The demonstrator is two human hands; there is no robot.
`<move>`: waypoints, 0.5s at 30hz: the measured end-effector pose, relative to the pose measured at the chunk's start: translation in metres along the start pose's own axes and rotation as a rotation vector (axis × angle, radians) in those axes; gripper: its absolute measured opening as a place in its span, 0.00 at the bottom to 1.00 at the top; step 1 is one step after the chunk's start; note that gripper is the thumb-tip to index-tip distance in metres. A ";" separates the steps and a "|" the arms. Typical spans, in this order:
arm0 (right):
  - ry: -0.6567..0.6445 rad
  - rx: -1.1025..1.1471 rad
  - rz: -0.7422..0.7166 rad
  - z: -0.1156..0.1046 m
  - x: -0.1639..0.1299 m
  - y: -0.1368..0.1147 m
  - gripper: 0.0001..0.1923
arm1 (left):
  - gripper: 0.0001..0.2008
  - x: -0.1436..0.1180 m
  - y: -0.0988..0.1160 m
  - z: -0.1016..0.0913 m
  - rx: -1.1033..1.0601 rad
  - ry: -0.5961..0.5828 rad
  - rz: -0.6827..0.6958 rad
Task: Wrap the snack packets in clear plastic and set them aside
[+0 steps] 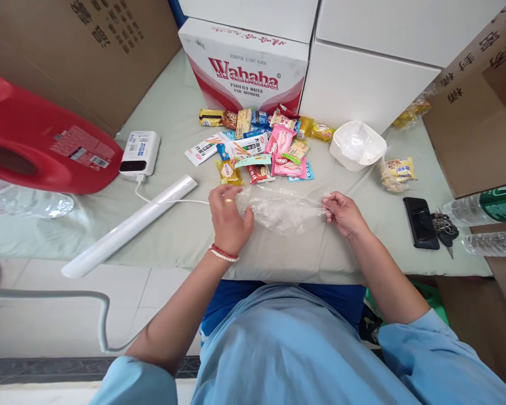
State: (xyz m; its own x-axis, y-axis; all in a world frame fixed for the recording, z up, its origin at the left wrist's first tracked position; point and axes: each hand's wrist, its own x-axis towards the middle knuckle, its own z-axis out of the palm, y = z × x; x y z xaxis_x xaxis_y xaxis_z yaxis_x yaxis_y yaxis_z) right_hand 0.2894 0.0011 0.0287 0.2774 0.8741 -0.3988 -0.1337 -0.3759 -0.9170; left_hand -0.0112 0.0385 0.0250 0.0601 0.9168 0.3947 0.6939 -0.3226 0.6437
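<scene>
**Op A:** What have I got in view right now?

**Op B:** My left hand is pinched closed on one end of a clear plastic bag, and my right hand grips the other end with fingertips closed on the film. The bag is stretched between them, just above the desk, which is covered in a pale green cloth.

**Op A:** And what lies around it?

**Op B:** Just beyond the bag is a pile of snack packets, with pink wafer packs among them. To the right of that pile sits a white bowl lined with plastic, and a yellow biscuit packet beside it. Further right I see a black phone with keys touching its edge, then two water bottles lying on their sides.

**Op A:** The left side?

**Op B:** A white roll lies slanted near my left hand, a power bank behind it with a white cable, and a red jug on its side. A Wahaha carton stands at the back.
</scene>
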 end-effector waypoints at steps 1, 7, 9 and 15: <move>-0.006 -0.006 -0.009 0.001 0.001 0.004 0.27 | 0.24 -0.005 0.003 -0.001 0.011 -0.048 0.170; -0.069 -0.087 -0.067 -0.002 0.001 0.005 0.26 | 0.47 -0.015 -0.003 0.007 -0.215 -0.482 0.347; -0.097 -0.129 -0.068 -0.006 0.002 0.003 0.25 | 0.47 -0.009 -0.008 0.014 -0.302 -0.500 0.193; -0.123 -0.240 -0.048 -0.017 0.004 0.004 0.22 | 0.39 0.008 -0.005 0.033 -0.266 -0.627 -0.068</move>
State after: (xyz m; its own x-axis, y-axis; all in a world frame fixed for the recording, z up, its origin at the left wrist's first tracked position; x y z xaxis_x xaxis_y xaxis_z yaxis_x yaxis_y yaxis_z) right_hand 0.3059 -0.0020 0.0227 0.1587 0.9178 -0.3638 0.1103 -0.3827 -0.9173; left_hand 0.0095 0.0553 0.0041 0.4821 0.8744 -0.0553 0.5160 -0.2324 0.8244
